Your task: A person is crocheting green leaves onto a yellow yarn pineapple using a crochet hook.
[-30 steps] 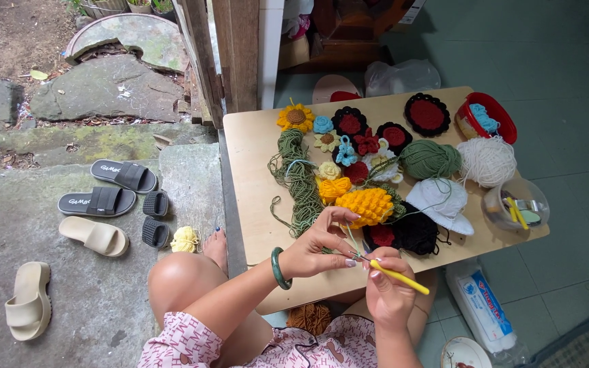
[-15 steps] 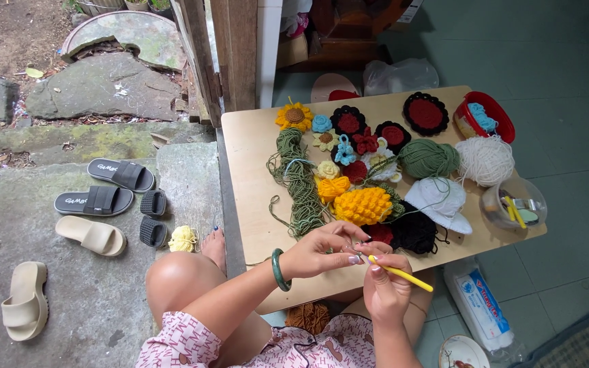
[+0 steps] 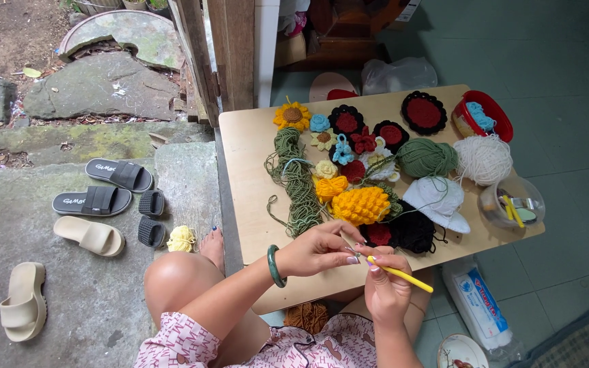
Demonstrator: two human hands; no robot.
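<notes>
Wooden table [image 3: 253, 150] crowded with yarn; right hand [image 3: 386, 289] pinching yellow hook [image 3: 403, 275], left hand [image 3: 318, 249] pinching thread.

Below your right elbow, a soft plastic packet [image 3: 477, 307] lies on the green floor beside the table [image 3: 247, 177]: long, clear-white, with a blue-and-red label. Up top, a cardboard box [image 3: 292, 49] sits behind the post.

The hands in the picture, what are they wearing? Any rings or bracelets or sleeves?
The left hand has a dark green bangle round its wrist. The right hand wears no bracelet that shows. Both forearms are bare, with no sleeves reaching them. The fingernails look painted in a pale colour. Rings are too small to tell. The clothing near the arms is pink with a white pattern.
</notes>
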